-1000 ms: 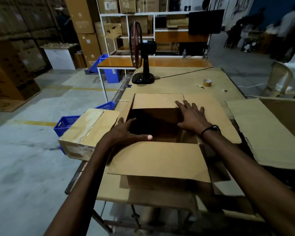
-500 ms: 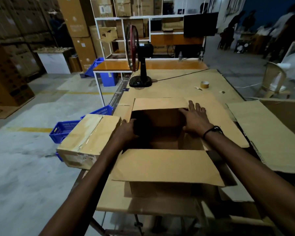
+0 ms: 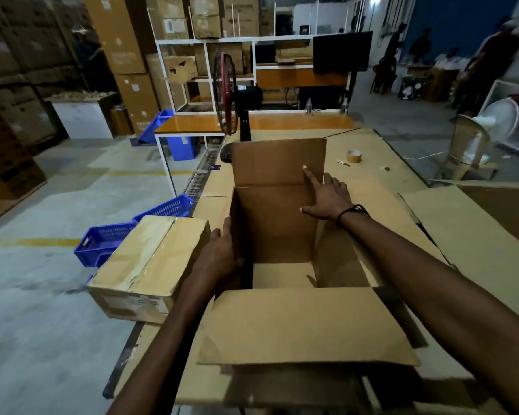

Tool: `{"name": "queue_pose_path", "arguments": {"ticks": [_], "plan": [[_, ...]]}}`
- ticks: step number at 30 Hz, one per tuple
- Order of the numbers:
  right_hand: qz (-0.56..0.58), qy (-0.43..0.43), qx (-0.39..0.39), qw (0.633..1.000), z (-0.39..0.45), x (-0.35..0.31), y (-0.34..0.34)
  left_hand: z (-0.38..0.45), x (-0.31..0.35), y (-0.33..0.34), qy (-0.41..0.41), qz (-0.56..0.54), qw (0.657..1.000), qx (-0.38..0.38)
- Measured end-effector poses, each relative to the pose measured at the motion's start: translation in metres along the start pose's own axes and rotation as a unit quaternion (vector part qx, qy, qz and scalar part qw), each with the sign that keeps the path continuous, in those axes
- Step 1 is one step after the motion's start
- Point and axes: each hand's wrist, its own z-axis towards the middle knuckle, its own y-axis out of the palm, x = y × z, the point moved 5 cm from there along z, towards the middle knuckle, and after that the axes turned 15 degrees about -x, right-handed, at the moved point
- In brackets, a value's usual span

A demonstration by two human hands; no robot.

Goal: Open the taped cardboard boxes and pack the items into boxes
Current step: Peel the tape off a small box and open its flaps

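An open cardboard box [image 3: 282, 229] stands on the table in front of me, its far flap upright and its near flap [image 3: 306, 324] folded out toward me. The inside looks bare. My left hand [image 3: 222, 253] presses flat against the box's left wall from outside. My right hand [image 3: 327, 196] rests on the right rim with fingers spread, the index finger touching the far flap. A taped cardboard box [image 3: 150, 265] sits at the table's left edge, just left of my left hand.
A flat cardboard sheet [image 3: 474, 253] lies at the right. A tape roll [image 3: 354, 156] and a standing fan [image 3: 228, 97] are at the table's far end. Blue plastic crates [image 3: 102, 241] sit on the floor at the left. Shelves, stacked cartons and people fill the background.
The box's far flap has swung up from lying flat to standing. My left hand moved from the box's opening to its outer left wall, and my right hand slid toward the far flap.
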Motion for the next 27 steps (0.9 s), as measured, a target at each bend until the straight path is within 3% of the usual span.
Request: {"name": "queue_pose_path", "arguments": {"ticks": [5, 11, 27], "plan": [[0.006, 0.018, -0.019, 1.0, 0.029, -0.005, 0.006, 0.011, -0.001, 0.001, -0.008, 0.035, 0.999, -0.012], [-0.069, -0.021, -0.01, 0.997, 0.044, -0.012, 0.019, 0.036, 0.011, -0.014, -0.004, 0.077, 0.997, -0.019], [-0.067, -0.054, -0.046, 0.995, 0.04, -0.013, 0.013, 0.036, 0.005, -0.013, 0.027, 0.034, 0.999, 0.007]]}}
